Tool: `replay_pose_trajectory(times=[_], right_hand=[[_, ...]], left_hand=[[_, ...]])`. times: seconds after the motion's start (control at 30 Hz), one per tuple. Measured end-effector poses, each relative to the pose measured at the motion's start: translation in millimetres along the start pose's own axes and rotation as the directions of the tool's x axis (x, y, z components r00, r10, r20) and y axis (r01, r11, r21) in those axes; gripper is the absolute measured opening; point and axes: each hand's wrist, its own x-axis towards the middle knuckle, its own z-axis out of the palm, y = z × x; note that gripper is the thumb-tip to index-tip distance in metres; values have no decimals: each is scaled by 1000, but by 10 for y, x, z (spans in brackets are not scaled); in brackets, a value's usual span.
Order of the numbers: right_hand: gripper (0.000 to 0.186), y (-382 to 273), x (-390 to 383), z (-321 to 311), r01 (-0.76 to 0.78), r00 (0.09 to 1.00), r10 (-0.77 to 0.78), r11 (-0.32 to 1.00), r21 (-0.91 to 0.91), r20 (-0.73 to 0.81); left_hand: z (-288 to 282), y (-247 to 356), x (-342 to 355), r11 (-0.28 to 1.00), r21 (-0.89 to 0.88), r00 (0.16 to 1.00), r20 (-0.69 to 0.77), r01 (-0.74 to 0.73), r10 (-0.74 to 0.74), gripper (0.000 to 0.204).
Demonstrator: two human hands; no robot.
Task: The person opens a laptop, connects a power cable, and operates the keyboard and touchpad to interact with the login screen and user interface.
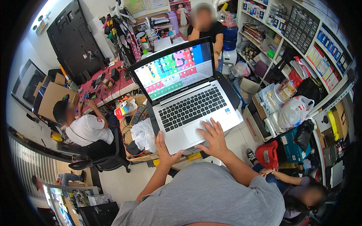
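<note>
A silver laptop (pixel 175 142) with black keys stands open in front of me, its screen (pixel 175 69) lit with a colourful desktop picture and small icons. At its front left corner rests my left hand (pixel 165 151), fingers along the side edge and thumb stretched along the front edge. My right hand (pixel 213 140) lies over the right part of the touchpad (pixel 194 132), fingers spread and fingertips on the palm rest and pad. Neither hand has anything grasped in it. What supports the laptop is mostly hidden beneath it.
Left of the laptop, a crumpled white plastic bag (pixel 143 135) lies on a cluttered table. A person in a white shirt (pixel 90 130) works at a red bench (pixel 126 83). Another person (pixel 217 32) sits behind the screen, a third (pixel 301 192) at lower right. Packed shelves (pixel 277 64) line the right.
</note>
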Motion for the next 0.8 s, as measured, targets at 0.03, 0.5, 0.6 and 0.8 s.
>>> replay_pose_trajectory(times=[0.03, 0.5, 0.6, 0.8], right_hand=[[65, -3, 3, -5, 0, 1000, 0, 1000, 1, -1], [66, -2, 0, 7, 11, 1000, -12, 1000, -3, -14], [66, -6, 0, 6, 11, 1000, -11, 1000, -3, -9], [67, -8, 2, 7, 11, 1000, -11, 1000, -8, -9]], left_hand=[[-5, 9, 3, 1000, 10, 1000, 1, -3, 3, 127], [3, -9, -2, 1000, -16, 1000, 3, -6, 6, 128], [6, -7, -11, 1000, -18, 1000, 2, 7, -7, 128], [3, -18, -10, 1000, -7, 1000, 9, -4, 4, 129]])
